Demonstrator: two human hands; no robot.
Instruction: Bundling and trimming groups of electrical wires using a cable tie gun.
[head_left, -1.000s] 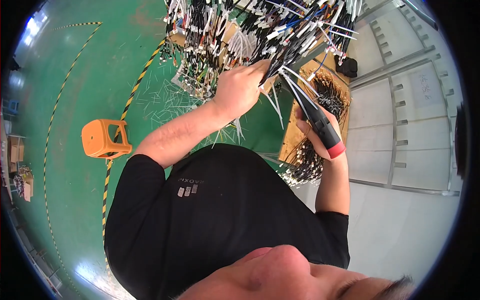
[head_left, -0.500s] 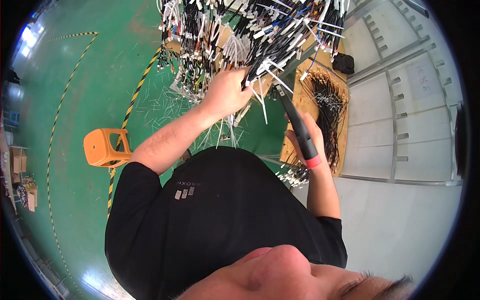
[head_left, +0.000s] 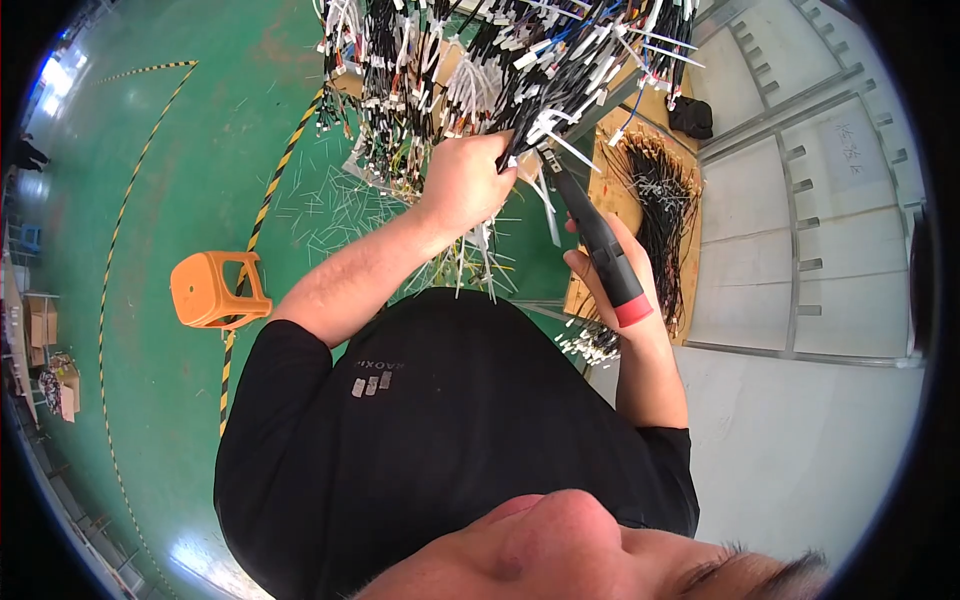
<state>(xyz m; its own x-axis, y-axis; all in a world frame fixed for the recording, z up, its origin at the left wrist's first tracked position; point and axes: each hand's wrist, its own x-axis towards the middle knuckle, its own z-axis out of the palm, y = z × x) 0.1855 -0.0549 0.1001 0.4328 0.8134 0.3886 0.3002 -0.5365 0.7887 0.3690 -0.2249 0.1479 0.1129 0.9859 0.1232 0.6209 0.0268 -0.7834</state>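
Observation:
My left hand (head_left: 468, 182) is closed round the near end of a bundle of black wires (head_left: 535, 105) with white connectors. White cable ties (head_left: 572, 152) stick out from the bundle just right of my fingers. In my right hand (head_left: 632, 262) is a black cable tie gun (head_left: 598, 232) with a red ring at its rear end. Its narrow metal nose points up and left, close to the ties by the bundle; I cannot tell whether it touches one. Most of my right fingers are hidden behind the tool.
Many more wire harnesses (head_left: 385, 90) hang at the far side. A wooden board (head_left: 598, 190) on the right carries another heap of black wires (head_left: 660, 215). Cut tie ends (head_left: 318, 215) litter the green floor. An orange stool (head_left: 205, 290) stands at left, grey-white panels (head_left: 745, 230) at right.
My left hand has shifted slightly right with the wire bundle. The cable tie gun's nose has moved a little up and left, nearer the bundle.

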